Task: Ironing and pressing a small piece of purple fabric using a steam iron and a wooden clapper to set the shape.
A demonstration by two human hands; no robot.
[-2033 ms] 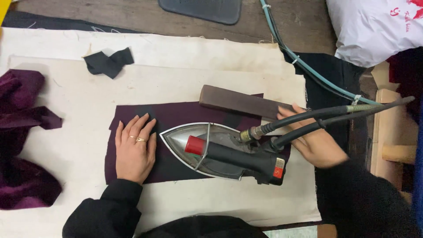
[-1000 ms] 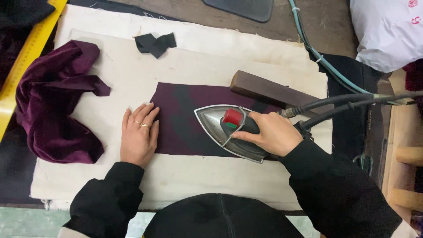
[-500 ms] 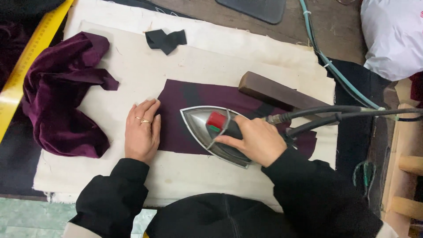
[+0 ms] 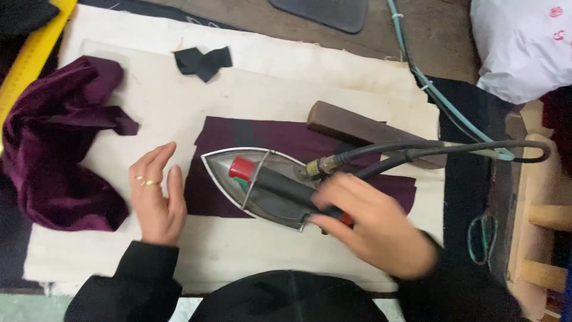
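A steam iron (image 4: 262, 188) is set flat on a strip of dark purple fabric (image 4: 268, 137) at the centre of the frame, on a cream pressing cloth (image 4: 238, 89). The right hand (image 4: 372, 229), blurred, is placed at the rear end of the iron's black handle with the fingers loosely spread; a closed grip is not seen. The left hand (image 4: 156, 197) is held open, fingers together, just left of the strip's edge. A wooden block (image 4: 357, 128) is laid on the strip's upper right part. Crumpled purple velvet (image 4: 59, 143) is located at the left, and a black scrap (image 4: 202, 61) at the upper centre.
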